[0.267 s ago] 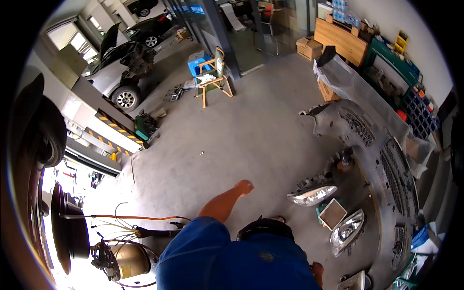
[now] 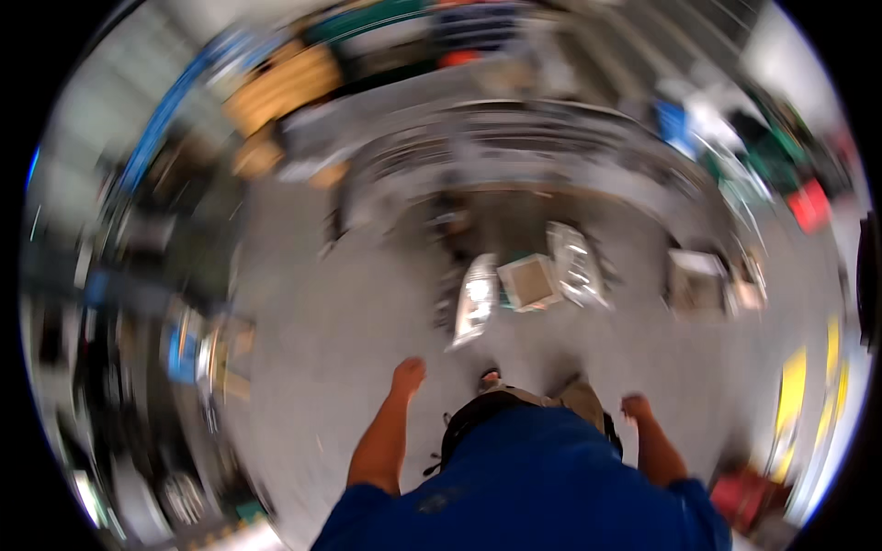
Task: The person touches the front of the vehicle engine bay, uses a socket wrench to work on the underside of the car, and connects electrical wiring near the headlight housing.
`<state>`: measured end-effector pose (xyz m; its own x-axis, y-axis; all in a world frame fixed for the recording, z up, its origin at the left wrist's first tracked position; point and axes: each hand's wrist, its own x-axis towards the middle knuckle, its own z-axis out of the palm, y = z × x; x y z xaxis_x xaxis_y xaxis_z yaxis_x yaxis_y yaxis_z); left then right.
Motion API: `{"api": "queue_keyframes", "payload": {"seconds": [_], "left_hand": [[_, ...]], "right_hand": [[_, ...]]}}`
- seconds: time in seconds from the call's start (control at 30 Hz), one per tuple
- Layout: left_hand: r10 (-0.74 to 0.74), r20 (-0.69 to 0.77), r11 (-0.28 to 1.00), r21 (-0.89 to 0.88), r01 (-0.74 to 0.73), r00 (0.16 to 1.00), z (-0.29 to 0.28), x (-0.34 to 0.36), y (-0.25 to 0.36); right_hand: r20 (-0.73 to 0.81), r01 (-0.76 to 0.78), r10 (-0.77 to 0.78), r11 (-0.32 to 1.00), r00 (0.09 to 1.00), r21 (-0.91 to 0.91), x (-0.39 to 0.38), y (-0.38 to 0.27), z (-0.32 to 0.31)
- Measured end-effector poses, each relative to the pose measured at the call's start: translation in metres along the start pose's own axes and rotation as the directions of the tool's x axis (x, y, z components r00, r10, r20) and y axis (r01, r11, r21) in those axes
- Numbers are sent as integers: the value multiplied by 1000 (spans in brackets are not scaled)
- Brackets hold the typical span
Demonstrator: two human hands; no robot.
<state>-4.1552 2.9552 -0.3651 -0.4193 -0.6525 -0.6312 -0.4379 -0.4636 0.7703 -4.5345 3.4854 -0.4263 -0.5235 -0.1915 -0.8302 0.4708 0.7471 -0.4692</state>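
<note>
My left hand (image 2: 409, 375) hangs low over the floor with its fingers curled in, and nothing shows in it. My right hand (image 2: 634, 406) hangs at my right side, blurred, and its fingers are smeared; no held thing shows there. Ahead of me on the floor lie two clear headlights, the left headlight (image 2: 476, 298) nearer to my left hand and the right headlight (image 2: 577, 264) farther off. Between them is a flat square thing (image 2: 530, 282) with a pale frame. Neither hand touches any of these.
A long grey car bumper (image 2: 551, 138) curves behind the headlights. A boxy pale part (image 2: 696, 278) lies to the right. Farther right are a red object (image 2: 808, 206) and yellow stripes (image 2: 790, 390). A blue box (image 2: 182, 354) stands at the left. The picture is blurred.
My view has swung to the right, so the bumper and headlights now lie straight ahead. My right arm has come fully into view. Both hands stay off the things.
</note>
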Motion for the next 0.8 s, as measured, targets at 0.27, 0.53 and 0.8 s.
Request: {"api": "queue_keyframes", "payload": {"seconds": [0.27, 0.53, 0.8], "left_hand": [[-351, 208, 695, 711, 105, 913, 176, 17, 66], [-227, 304, 764, 645, -25, 925, 401, -4, 124], [-179, 471, 801, 580, -150, 864, 515, -25, 119]], "right_hand": [[-298, -136, 356, 813, 886, 566, -100, 100, -20], [-189, -333, 564, 690, 804, 642, -130, 200, -140], [-282, -198, 411, 804, 867, 560, -35, 124, -318]]}}
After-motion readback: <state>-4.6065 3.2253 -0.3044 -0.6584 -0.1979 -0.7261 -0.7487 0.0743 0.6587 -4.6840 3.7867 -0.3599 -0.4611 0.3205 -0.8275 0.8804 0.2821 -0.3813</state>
